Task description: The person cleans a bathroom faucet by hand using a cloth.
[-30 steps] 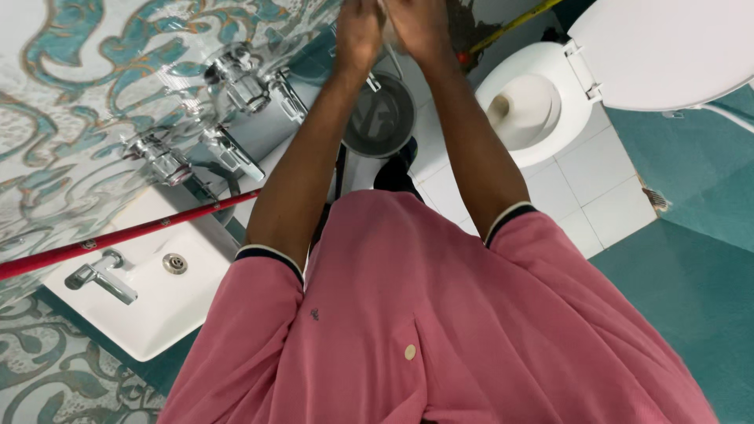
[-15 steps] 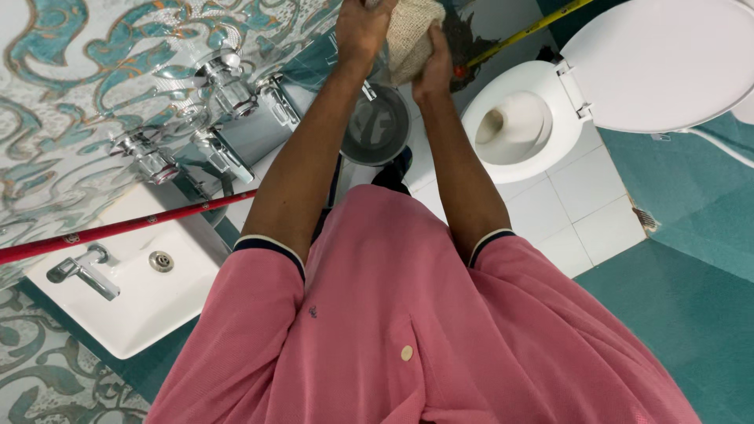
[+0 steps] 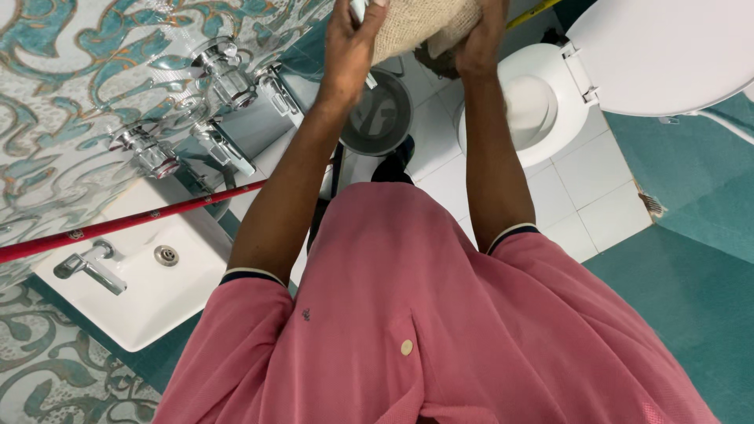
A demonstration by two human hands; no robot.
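Both grips clamped on beige cloth (image 3: pixel 424 23) — left hand (image 3: pixel 351 43), right hand (image 3: pixel 479 39) — cloth now spread wider, higher above bucket (image 3: pixel 382 118).

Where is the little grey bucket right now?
In the head view, the grey bucket sits on the white floor tiles, top middle, below the person's left hand, between the wall taps and the toilet bowl.

Coarse woven cloth (image 3: pixel 424 23), glossy toilet (image 3: pixel 542 102)
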